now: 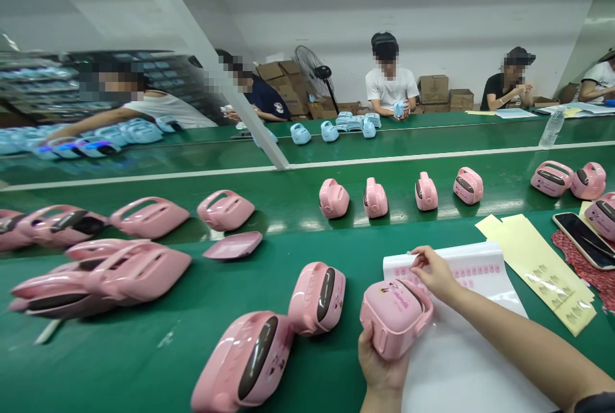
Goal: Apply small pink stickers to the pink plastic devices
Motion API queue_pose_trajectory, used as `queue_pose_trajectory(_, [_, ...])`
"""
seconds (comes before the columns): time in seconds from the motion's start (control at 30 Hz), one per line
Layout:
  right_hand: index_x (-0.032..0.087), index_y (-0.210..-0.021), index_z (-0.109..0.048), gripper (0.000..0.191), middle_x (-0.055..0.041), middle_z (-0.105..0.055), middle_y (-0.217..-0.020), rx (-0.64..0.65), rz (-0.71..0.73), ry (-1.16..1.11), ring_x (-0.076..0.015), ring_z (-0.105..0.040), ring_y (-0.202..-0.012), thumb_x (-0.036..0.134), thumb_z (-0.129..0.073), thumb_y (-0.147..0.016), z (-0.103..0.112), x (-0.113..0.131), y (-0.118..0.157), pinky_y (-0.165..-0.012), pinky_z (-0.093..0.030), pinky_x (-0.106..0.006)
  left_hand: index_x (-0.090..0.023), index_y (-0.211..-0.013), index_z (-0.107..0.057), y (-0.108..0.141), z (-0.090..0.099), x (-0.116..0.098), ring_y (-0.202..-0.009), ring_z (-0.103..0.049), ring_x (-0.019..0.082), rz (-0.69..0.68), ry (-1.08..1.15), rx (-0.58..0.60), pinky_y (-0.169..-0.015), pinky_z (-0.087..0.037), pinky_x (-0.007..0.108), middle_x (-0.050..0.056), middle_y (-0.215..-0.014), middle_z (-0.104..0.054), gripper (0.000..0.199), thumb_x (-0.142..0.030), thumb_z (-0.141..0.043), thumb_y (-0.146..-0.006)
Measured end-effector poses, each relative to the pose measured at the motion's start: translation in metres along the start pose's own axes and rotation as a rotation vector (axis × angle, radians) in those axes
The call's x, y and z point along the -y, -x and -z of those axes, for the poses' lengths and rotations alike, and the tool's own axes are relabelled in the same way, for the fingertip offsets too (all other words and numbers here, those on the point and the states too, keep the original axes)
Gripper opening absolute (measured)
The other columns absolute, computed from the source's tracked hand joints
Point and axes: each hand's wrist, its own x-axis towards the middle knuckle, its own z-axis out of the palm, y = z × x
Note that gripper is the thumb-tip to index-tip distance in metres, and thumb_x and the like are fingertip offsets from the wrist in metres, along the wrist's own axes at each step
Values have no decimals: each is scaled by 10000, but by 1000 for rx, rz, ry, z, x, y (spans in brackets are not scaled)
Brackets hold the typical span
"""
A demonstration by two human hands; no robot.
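Note:
My left hand (382, 365) is wrapped round the underside of a pink plastic case with a carry handle (391, 314), tilted so its printed top shows. My right hand (437, 272) is just above and behind it, over a white sheet of small pink stickers (475, 256). Its thumb and forefinger are pinched together near the sheet's upper left; whatever is between them is too small to make out. Two more pink cases stand to the left, one (317, 298) close by and a nearer one (245, 362), both with dark oval windows.
Several pink cases (144, 272) cluster at the left, beside a loose pink panel (234, 245). More stand along the belt (375, 198). On the right lie yellow sticker sheets (542, 275) and a phone (583, 240). Co-workers sit across the bench, with blue cases (355, 121) and a bottle (552, 128).

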Motion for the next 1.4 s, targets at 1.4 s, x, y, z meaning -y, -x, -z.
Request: queue_pose_trajectory(1.4, [286,-1263,-360,469,-51,-700,-992,-369,186,135,-183,-613,-625,111,-465,-841,28,87,60,-585,-452,-348,-215,-1074,-638,-6,-66,16,-975,-636,238,67,110,-162,-891,-460,328,81,-1016,-706,428,-456,-492,-752])
